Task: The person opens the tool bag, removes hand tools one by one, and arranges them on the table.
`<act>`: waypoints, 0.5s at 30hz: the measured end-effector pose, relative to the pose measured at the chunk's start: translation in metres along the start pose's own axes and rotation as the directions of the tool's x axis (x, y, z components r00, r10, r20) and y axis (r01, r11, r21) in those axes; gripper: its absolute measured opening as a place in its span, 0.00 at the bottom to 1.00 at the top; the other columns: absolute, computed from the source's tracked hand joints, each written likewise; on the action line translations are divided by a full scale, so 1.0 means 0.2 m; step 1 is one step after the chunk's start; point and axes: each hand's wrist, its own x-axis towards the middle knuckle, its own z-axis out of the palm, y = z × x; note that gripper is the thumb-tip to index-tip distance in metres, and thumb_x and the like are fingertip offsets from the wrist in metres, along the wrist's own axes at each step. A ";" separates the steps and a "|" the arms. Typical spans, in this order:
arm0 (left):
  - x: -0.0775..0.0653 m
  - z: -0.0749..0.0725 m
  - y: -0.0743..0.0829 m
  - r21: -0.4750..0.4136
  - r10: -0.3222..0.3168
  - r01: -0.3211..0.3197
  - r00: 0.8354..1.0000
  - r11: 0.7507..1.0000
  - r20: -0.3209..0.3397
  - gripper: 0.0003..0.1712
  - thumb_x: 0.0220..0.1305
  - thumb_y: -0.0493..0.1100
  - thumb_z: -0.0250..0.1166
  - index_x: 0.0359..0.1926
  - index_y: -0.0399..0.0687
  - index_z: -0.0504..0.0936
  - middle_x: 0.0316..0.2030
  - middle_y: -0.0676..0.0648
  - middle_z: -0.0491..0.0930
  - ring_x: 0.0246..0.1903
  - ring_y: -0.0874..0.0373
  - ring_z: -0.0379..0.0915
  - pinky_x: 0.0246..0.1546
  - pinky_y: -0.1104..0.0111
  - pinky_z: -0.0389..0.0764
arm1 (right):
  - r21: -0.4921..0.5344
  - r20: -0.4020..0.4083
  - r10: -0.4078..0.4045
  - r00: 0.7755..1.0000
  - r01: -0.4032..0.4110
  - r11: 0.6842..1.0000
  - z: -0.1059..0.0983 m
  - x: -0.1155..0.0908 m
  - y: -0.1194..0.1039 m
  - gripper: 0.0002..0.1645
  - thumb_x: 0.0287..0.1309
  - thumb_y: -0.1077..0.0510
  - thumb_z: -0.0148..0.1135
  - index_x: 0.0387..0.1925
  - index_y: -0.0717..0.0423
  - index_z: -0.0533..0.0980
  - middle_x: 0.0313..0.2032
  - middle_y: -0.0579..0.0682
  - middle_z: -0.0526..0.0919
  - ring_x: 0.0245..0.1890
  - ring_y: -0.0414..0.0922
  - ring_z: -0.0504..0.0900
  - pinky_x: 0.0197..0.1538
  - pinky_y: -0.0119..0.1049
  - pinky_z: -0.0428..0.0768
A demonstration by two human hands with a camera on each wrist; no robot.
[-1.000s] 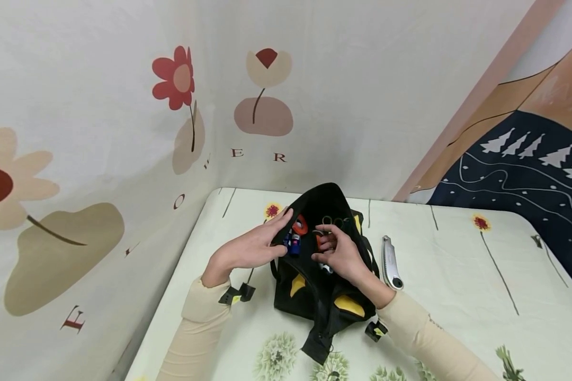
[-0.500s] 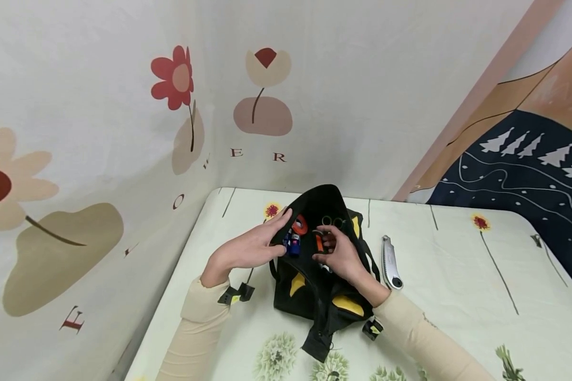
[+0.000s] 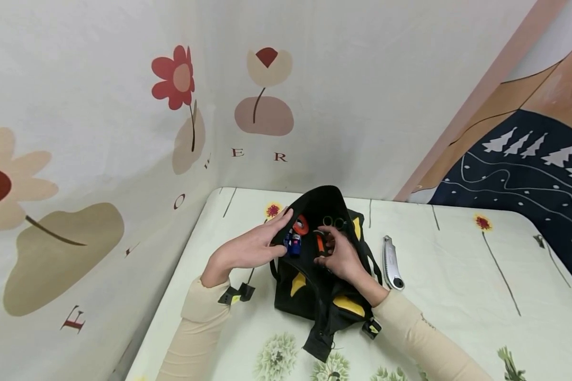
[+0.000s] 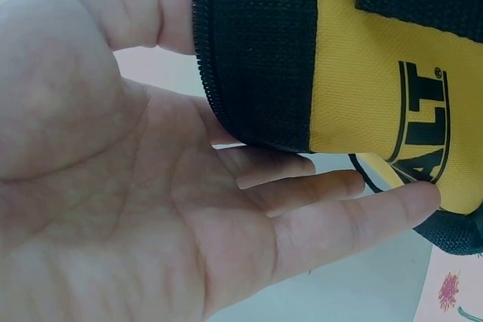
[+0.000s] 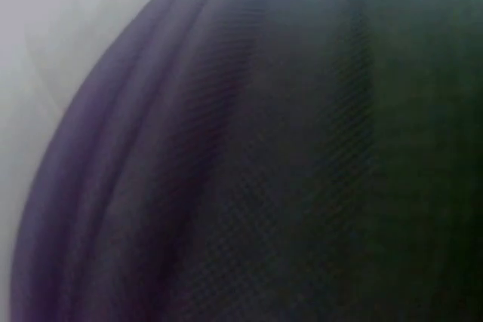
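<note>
A black and yellow tool bag (image 3: 331,198) stands unzipped on the table. My left hand (image 3: 250,246) is at its left rim; in the left wrist view the straight fingers lie along the zipped edge and the yellow side. Inside the bag, my right hand (image 3: 344,259) has its thumb and forefinger around an orange and black tool (image 3: 320,243), whose kind I cannot make out. Left of that tool are a red ring-shaped thing (image 3: 301,225) and a blue cylinder (image 3: 295,246). Scissor-like ring handles (image 3: 338,223) show at the back. The right wrist view holds only blurred dark fabric (image 5: 264,148).
To the right of the bag, a silver utility knife (image 3: 391,263) lies on the flower-print tablecloth (image 3: 448,275). A printed cloth wall (image 3: 343,106) rises behind and to the left. The bag's black strap (image 3: 319,344) hangs toward the front.
My right hand has shifted slightly within the bag, and more of the orange tool shows between its fingers. The left hand stays at the rim.
</note>
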 end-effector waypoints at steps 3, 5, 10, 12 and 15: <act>0.00 0.00 0.00 0.000 0.002 -0.002 1.000 1.000 -0.001 0.50 0.79 0.40 0.55 0.91 0.43 0.38 0.90 0.41 0.30 0.89 0.45 0.29 0.85 0.44 0.48 | -0.058 -0.003 -0.004 1.000 0.004 0.998 0.00 0.00 0.01 0.50 0.51 0.73 0.83 0.77 0.61 0.73 0.59 0.66 0.79 0.54 0.60 0.81 0.57 0.59 0.81; 0.00 0.00 0.00 0.004 0.002 -0.002 1.000 1.000 -0.002 0.50 0.79 0.40 0.55 0.91 0.43 0.38 0.90 0.41 0.31 0.89 0.45 0.29 0.85 0.44 0.47 | -0.093 -0.006 -0.004 1.000 0.003 0.996 0.00 0.00 0.01 0.52 0.50 0.72 0.84 0.77 0.59 0.73 0.59 0.66 0.79 0.53 0.60 0.81 0.55 0.59 0.81; 0.00 0.00 0.00 0.004 0.000 0.000 1.000 1.000 -0.003 0.50 0.79 0.40 0.54 0.91 0.44 0.38 0.90 0.42 0.30 0.89 0.45 0.29 0.85 0.44 0.47 | -0.149 -0.010 -0.038 0.999 0.036 0.988 0.01 0.00 0.02 0.56 0.45 0.72 0.86 0.77 0.61 0.73 0.61 0.68 0.79 0.53 0.62 0.82 0.54 0.61 0.82; 0.00 0.00 0.00 0.007 0.001 -0.001 1.000 1.000 -0.001 0.50 0.79 0.40 0.54 0.91 0.43 0.38 0.90 0.42 0.30 0.89 0.45 0.28 0.85 0.44 0.47 | -0.166 -0.013 -0.051 0.999 0.048 0.985 0.01 -0.01 0.02 0.57 0.43 0.72 0.87 0.77 0.61 0.73 0.60 0.69 0.80 0.53 0.63 0.83 0.55 0.62 0.82; 0.00 0.00 0.00 0.010 0.005 -0.005 1.000 1.000 0.000 0.50 0.79 0.40 0.54 0.91 0.42 0.38 0.90 0.42 0.30 0.89 0.46 0.28 0.85 0.44 0.47 | -0.192 -0.020 -0.061 0.998 0.056 0.980 0.02 -0.01 0.02 0.58 0.41 0.71 0.89 0.77 0.61 0.73 0.59 0.68 0.81 0.53 0.63 0.83 0.56 0.63 0.82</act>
